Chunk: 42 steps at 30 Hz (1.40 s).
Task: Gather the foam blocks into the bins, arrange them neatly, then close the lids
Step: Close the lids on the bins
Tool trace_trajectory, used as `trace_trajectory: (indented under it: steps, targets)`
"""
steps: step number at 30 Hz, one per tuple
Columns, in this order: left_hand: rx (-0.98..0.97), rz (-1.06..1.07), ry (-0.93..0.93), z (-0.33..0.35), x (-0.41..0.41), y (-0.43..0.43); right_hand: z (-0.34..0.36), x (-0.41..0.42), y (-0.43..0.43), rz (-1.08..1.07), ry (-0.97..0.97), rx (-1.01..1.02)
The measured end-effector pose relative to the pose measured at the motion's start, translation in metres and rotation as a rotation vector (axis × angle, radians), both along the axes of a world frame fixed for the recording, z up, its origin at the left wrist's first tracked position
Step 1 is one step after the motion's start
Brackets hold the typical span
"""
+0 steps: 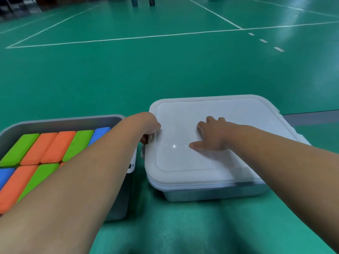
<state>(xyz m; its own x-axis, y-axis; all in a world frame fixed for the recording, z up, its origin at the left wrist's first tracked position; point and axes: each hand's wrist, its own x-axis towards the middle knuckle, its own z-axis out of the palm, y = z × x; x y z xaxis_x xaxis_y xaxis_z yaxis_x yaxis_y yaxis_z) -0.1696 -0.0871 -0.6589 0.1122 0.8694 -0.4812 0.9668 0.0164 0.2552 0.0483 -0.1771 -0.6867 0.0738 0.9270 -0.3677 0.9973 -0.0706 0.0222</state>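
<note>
Two grey bins sit on the green floor. The right bin [211,194] has its white lid [229,110] lying on top. My right hand [211,136] presses flat on the lid with fingers spread. My left hand [148,125] curls its fingers round the clasp [145,149] at the lid's left edge. The left bin [60,121] stands uncovered, packed with green, orange and blue foam blocks [47,149] in neat rows; my left forearm hides part of them.
Green sports floor [165,70] with white court lines stretches ahead. A grey strip [311,118] lies on the floor behind the right bin. Dark furniture legs [143,1] stand far back.
</note>
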Motion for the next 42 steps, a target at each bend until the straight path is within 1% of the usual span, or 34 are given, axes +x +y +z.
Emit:
trace_trajectory:
  steps: [2, 4, 7, 10, 14, 16, 19, 22, 30, 33, 36, 38, 40, 42]
  targets:
    - [-0.126, 0.074, -0.003, -0.004, -0.006, 0.002, 0.003, -0.004, -0.002, 0.009, -0.014, -0.023]
    - [-0.197, 0.120, -0.025, -0.008, -0.011, 0.002, 0.001, -0.009, -0.003, 0.002, -0.033, -0.034]
    - [-0.206, 0.150, -0.089, -0.012, -0.019, 0.003, -0.007, -0.013, -0.002, -0.027, -0.034, 0.003]
    - [-0.223, 0.176, -0.142, -0.017, -0.030, 0.002, -0.013, -0.012, 0.001, -0.067, 0.028, 0.008]
    - [-0.290, 0.258, -0.366, -0.020, -0.035, -0.006, -0.016, -0.008, 0.007, -0.057, 0.041, -0.031]
    - [-0.285, 0.264, -0.380, -0.019, -0.039, -0.007, -0.015, -0.007, 0.011, -0.047, 0.026, -0.052]
    - [-0.168, 0.246, -0.312, -0.022, -0.042, 0.000, -0.013, -0.008, 0.014, -0.049, 0.005, -0.064]
    - [-0.208, 0.300, -0.367, -0.017, -0.034, 0.000, -0.012, -0.008, 0.015, -0.051, 0.001, -0.062]
    - [-0.132, 0.243, -0.255, -0.018, -0.021, 0.006, -0.017, -0.004, 0.014, -0.023, -0.004, -0.060]
    - [-0.120, 0.159, -0.147, -0.014, -0.014, 0.004, -0.019, -0.003, 0.013, -0.011, -0.004, -0.044]
    - [-0.059, 0.069, -0.018, -0.012, -0.007, 0.001, -0.019, -0.002, 0.012, -0.012, 0.006, -0.046]
    - [0.012, -0.032, 0.110, -0.010, 0.002, -0.001, -0.017, 0.000, 0.010, -0.008, 0.013, -0.044]
    - [0.153, -0.137, 0.251, -0.009, 0.016, -0.003, -0.012, 0.006, 0.008, 0.006, 0.022, -0.024]
    - [0.273, -0.195, 0.279, -0.012, 0.037, -0.006, -0.007, 0.018, 0.007, 0.002, 0.045, 0.011]
